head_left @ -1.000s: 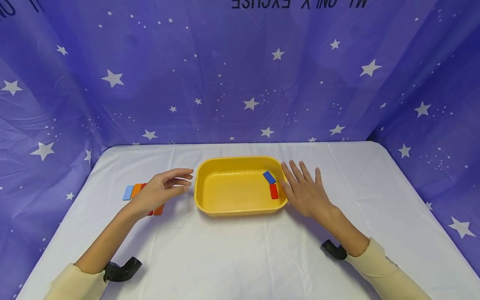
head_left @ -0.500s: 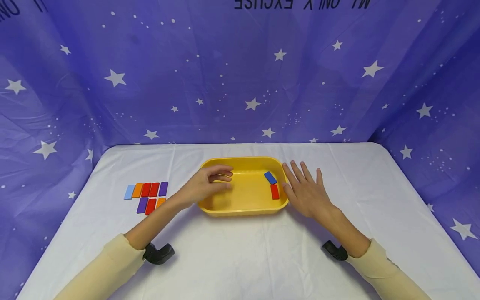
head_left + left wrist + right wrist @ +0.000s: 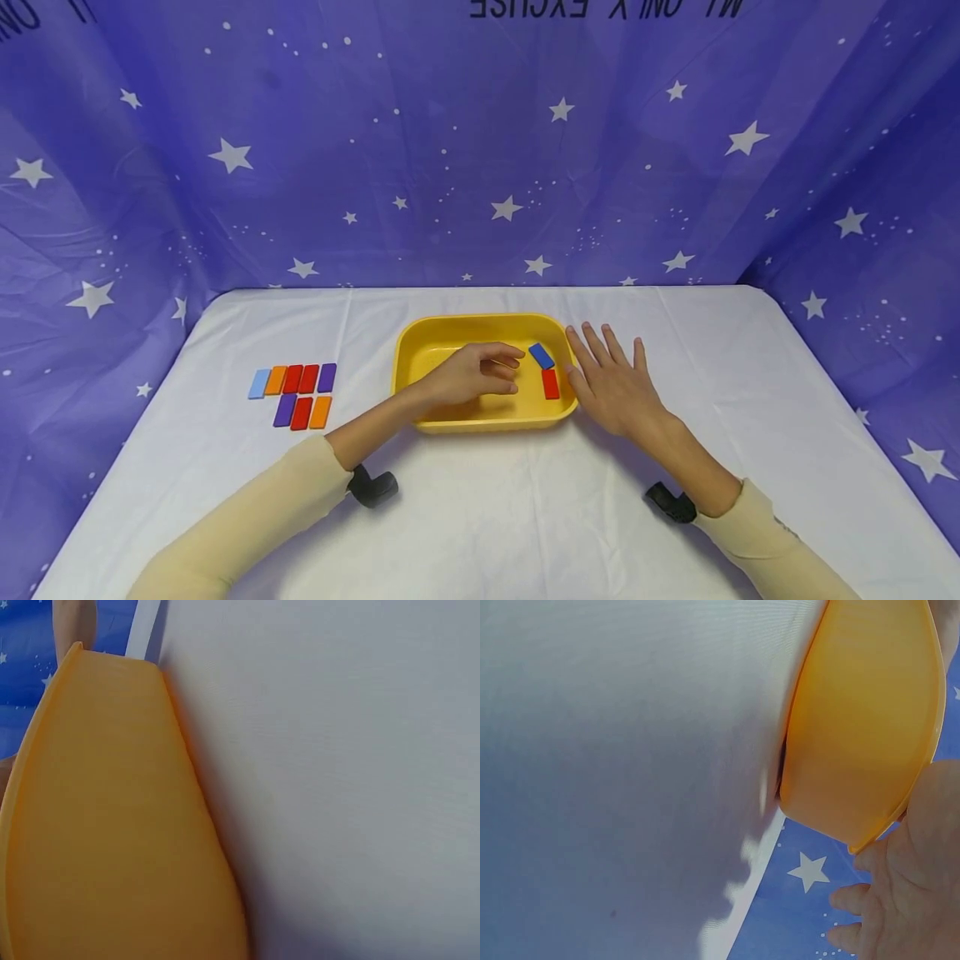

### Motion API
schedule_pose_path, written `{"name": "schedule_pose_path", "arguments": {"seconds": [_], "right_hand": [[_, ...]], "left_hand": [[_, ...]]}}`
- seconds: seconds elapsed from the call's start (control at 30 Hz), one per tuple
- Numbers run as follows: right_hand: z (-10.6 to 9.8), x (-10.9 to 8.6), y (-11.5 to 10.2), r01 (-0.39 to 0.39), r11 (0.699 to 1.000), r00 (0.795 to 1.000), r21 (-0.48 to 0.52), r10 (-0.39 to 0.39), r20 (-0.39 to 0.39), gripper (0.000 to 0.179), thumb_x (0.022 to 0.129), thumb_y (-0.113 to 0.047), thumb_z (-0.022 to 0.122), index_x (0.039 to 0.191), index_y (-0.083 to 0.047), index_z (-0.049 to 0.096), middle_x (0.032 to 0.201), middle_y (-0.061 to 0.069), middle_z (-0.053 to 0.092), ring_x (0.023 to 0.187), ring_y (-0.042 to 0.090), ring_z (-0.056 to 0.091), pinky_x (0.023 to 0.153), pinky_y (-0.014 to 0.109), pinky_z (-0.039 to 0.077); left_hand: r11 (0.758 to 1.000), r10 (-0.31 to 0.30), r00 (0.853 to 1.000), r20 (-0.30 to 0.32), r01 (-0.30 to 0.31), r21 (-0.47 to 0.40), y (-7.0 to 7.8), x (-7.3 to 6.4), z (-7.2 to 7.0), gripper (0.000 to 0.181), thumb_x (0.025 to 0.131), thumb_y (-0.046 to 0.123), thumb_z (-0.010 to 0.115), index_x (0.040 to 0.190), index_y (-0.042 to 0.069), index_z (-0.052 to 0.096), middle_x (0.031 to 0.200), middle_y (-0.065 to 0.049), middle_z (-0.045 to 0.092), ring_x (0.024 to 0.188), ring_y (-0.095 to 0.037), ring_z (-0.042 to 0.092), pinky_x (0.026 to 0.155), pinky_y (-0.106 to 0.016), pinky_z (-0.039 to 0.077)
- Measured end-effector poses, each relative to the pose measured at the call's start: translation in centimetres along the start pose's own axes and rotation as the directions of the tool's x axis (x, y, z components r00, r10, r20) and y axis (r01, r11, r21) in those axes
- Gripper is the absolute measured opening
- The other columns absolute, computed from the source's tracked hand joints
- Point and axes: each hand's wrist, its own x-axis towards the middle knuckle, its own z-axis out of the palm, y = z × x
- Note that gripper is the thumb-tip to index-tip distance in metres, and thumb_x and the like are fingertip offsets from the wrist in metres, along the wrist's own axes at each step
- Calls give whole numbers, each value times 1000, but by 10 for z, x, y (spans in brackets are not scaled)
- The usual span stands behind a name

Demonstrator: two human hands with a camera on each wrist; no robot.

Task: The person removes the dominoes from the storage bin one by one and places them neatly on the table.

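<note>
A yellow tray stands mid-table in the head view. Inside it, at the right end, lie a blue tile and a red tile. My left hand hovers over the tray with fingers loosely bent and nothing between them, its fingertips just left of the two tiles. My right hand is spread flat at the tray's right rim, thumb side against it. The right wrist view shows that hand's palm beside the tray's corner. In the left wrist view the tray's outer wall hides the left fingers.
Left of the tray, two rows of tiles lie on the white tablecloth: light blue, orange, red and purple. A purple star-patterned curtain encloses the back and sides.
My left hand has moved right, from beside the tiles on the cloth to over the tray's inside, uncovering those tiles. The right hand stays at the rim.
</note>
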Motion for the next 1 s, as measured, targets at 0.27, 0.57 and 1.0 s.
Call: {"name": "schedule_pose_path", "arguments": {"seconds": [0.27,0.57,1.0], "right_hand": [[0,-1,1,2,1000,1000,20,-2,8,63,108,-45,26,161,-16,12,164,15,13,150,39,3,110,69,-7],[0,-2,0,12,1000,1000,28,-13,4,63,108,-45,24,161,-15,12,164,15,13,150,39,3,110,70,-6],[1,-1,2,22,999,1000,31,-21,-10,63,108,-46,25,161,-15,13,164,15,14,150,39,4,110,70,-4]], "left_hand": [[995,-69,997,31,67,71,2,18,15,52,88,8,76,136,-1,57,122,-15,64,110,-22,65,94,-27,50],[985,-89,995,40,82,153,5,30,25,49,87,9,78,131,-1,60,120,-12,65,112,-23,64,95,-26,49],[974,-67,998,5,65,219,-2,39,30,42,85,8,80,124,0,65,112,-7,68,103,-16,65,89,-21,50]]}}
